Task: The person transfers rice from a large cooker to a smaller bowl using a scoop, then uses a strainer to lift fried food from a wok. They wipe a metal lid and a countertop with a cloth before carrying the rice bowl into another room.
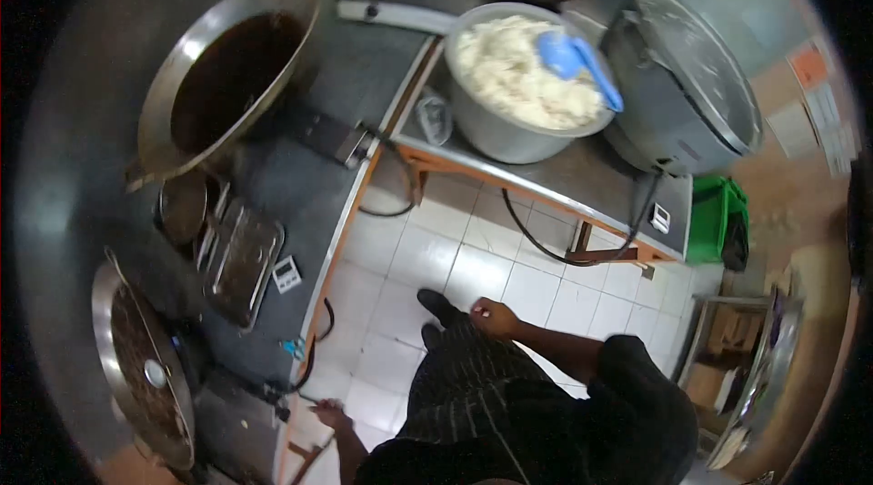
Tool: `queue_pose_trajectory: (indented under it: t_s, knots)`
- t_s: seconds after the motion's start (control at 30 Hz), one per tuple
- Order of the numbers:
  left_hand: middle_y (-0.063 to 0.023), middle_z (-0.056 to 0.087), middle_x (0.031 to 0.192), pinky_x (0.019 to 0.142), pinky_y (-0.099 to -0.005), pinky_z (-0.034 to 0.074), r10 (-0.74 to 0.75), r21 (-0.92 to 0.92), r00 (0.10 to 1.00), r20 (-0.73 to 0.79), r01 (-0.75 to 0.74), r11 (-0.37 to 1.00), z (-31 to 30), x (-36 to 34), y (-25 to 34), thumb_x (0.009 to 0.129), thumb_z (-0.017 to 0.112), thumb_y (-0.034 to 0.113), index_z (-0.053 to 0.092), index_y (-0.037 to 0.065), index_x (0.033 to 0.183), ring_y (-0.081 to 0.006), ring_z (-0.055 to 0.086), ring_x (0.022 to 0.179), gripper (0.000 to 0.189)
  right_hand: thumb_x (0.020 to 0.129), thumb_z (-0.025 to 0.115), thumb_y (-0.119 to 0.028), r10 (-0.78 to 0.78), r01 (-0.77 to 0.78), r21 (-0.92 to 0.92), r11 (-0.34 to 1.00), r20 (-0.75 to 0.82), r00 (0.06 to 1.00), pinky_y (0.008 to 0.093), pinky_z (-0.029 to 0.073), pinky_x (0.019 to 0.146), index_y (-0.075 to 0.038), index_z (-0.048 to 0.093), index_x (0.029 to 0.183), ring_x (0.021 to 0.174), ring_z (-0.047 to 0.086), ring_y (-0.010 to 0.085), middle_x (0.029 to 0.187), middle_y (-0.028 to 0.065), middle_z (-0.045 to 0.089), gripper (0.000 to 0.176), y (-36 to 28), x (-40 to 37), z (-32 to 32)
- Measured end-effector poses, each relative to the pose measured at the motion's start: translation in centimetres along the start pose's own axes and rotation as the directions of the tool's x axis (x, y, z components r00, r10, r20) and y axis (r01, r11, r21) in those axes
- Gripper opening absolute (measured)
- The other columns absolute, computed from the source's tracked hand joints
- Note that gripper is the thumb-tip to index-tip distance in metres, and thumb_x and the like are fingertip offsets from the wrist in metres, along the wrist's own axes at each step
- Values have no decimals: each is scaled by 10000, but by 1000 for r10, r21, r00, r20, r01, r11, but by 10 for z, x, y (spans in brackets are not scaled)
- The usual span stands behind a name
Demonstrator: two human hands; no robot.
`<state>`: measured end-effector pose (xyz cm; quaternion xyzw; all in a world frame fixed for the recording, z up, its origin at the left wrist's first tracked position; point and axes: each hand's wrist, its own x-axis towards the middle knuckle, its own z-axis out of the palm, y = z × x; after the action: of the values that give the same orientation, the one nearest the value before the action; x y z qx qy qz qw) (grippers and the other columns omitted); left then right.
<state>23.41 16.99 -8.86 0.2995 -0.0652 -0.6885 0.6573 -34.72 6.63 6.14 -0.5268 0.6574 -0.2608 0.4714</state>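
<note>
My left hand [331, 415] is low beside the front edge of the left counter, near a burner's hose fitting. Its fingers look loosely stretched out, and I see nothing held in them. In front of my dark striped apron [473, 380], my right hand [494, 318] is closed with the fingers curled in. Whatever may be inside that hand is hidden. Ahead stands a large metal pot [514, 144] heaped with cooked white rice [509, 58]. A blue scoop [582, 62] lies on the rice, its handle across the rim.
A wide pan of dark liquid [236, 76] and a second pan [145, 367] with a lid occupy the left counter. Between them are a metal tray [244, 262] and a white timer [285, 274]. A lidded cooker [682, 76], second timer [660, 218] and green bin [714, 217] are right.
</note>
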Motion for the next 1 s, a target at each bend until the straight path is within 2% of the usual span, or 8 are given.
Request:
queue_pose_trajectory:
  t_s: [0.07, 0.2, 0.33, 0.47, 0.6, 0.73, 0.8, 1.0]
  knots:
    - [-69, 524, 709, 451, -360, 421, -220, 231, 665, -714, 520, 823, 52, 1, -38, 854, 319, 578, 494, 114, 806, -232, 520, 562, 499, 854, 471, -195, 328, -308, 228, 924, -50, 943, 283, 466, 468, -62, 516, 916, 556, 544, 135, 736, 65, 562, 153, -5, -34, -35]
    - [-61, 520, 665, 362, -305, 405, -423, 565, 617, -664, 784, 257, 141, 39, -103, 872, 307, 548, 495, 100, 796, -212, 534, 507, 491, 857, 455, -161, 460, -302, 430, 851, -332, 823, 249, 445, 417, -50, 521, 889, 540, 535, 115, 706, 59, 550, 132, -5, -95, -81]
    - [-45, 522, 655, 382, -262, 410, -394, 890, 837, -380, 447, 91, 258, 109, -160, 891, 308, 501, 482, 94, 770, -147, 528, 503, 460, 844, 530, -244, 279, -156, 240, 958, -665, 693, 298, 444, 507, -22, 539, 848, 512, 556, 179, 676, 85, 570, 223, -20, -83, -144]
    - [-31, 504, 637, 395, -228, 397, -314, 970, 941, -128, 185, 157, 389, 169, -203, 919, 293, 425, 476, 96, 765, -118, 490, 488, 407, 821, 535, -188, -141, 97, -107, 990, -866, 481, 324, 436, 664, -39, 538, 876, 735, 567, 270, 780, 130, 569, 159, -90, -23, -253]
    - [-16, 482, 617, 392, -227, 366, -234, 959, 961, 144, -78, 271, 511, 202, -236, 925, 321, 369, 473, 97, 755, -97, 459, 481, 355, 799, 551, -190, -272, 148, -233, 961, -892, 360, 337, 425, 707, -21, 513, 899, 761, 546, 281, 762, 122, 545, 200, -153, 32, -336]
    - [15, 428, 577, 413, -208, 302, -86, 852, 862, 500, -472, 228, 621, 256, -246, 931, 332, 309, 462, 86, 711, -63, 386, 459, 339, 808, 564, -251, 158, 100, 205, 974, -922, 354, 325, 450, 634, -7, 494, 898, 682, 560, 233, 739, 105, 544, 269, -134, 94, -352]
    - [7, 414, 587, 464, -232, 329, -31, 823, 863, 505, -470, 319, 660, 316, -252, 930, 341, 306, 464, 66, 710, -82, 397, 496, 347, 816, 568, -324, 403, 176, 591, 787, -709, 579, 301, 448, 500, -5, 484, 889, 565, 539, 168, 695, 69, 531, 337, -128, 105, -350]
    - [-137, 564, 773, 719, -350, 407, -81, 764, 765, 639, -644, -46, 763, 414, -282, 931, 316, 325, 541, -32, 885, -261, 544, 752, 424, 872, 506, -277, 367, 208, 580, 788, -713, 597, 229, 362, 370, -84, 413, 763, 456, 460, 85, 596, 11, 473, 241, -121, 134, -340]
